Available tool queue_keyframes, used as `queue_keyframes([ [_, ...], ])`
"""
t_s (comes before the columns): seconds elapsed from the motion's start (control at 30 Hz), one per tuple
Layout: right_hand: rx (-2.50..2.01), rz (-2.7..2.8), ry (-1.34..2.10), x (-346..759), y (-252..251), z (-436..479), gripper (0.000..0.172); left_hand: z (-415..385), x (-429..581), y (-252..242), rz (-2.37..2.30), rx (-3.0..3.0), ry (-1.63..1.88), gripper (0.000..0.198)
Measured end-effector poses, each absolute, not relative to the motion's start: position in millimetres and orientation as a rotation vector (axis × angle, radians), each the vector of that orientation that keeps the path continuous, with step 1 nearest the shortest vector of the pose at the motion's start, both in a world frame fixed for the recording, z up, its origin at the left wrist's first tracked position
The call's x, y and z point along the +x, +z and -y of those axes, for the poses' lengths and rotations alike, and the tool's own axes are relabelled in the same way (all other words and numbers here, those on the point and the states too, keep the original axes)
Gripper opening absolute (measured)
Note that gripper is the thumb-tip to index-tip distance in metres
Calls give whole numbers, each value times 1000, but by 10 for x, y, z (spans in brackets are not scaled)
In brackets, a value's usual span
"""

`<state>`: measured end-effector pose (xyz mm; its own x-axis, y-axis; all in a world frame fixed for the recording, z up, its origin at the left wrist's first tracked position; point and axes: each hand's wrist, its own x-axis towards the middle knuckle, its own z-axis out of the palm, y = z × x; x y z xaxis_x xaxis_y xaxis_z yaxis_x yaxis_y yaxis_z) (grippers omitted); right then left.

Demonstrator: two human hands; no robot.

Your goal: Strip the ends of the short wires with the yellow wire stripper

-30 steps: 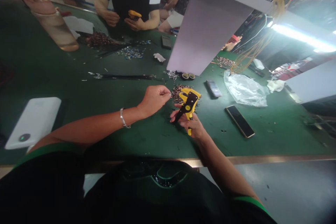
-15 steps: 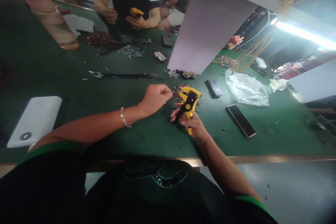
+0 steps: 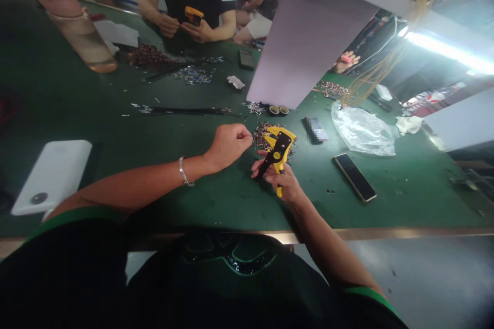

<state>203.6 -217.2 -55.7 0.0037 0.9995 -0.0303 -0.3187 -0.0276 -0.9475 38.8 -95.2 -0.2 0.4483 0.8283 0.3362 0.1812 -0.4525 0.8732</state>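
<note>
My right hand [image 3: 287,185] is wrapped round the handles of a yellow and black wire stripper [image 3: 284,145], its head tilted up and away from me. Just left of the tool, my left hand [image 3: 229,148] is closed in a pinch. Whatever lies between its fingertips is too small to make out. Behind the tool and close to the pinch spreads a pile of short, dark wire pieces with coppery ends [image 3: 261,134]. Farther off lies a bundle of long black wires [image 3: 181,111], alongside a small heap of silvery bits [image 3: 254,108].
Two tape rolls [image 3: 278,110] sit by a pale upright panel [image 3: 309,36]. To the right lie a phone [image 3: 354,177], a blurred-out small object [image 3: 315,129] and a plastic bag [image 3: 365,131]. A white device [image 3: 54,175] is at left. Opposite, a co-worker holds an orange tool [image 3: 194,15].
My hands and the wire stripper stay almost where they were. Across the table, the co-worker's two hands have come closer together, and the orange tool has shifted slightly left.
</note>
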Motion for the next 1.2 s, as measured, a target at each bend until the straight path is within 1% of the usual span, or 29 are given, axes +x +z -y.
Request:
queue_keyframes([
  [0.23,-987,933,1324,2017,-574,2174,65,887,395,-52,-881,1922,1033,14],
  [0.67,-996,939,1228,1967,-570,2201,62,937,419,-58,-958,1998,873,13],
  [0.9,-1017,947,1224,1941,-534,2200,59,1098,400,-37,-834,1942,845,12],
  [1.2,-1019,943,1228,1931,-536,2195,58,1114,423,-67,-817,1956,849,14],
])
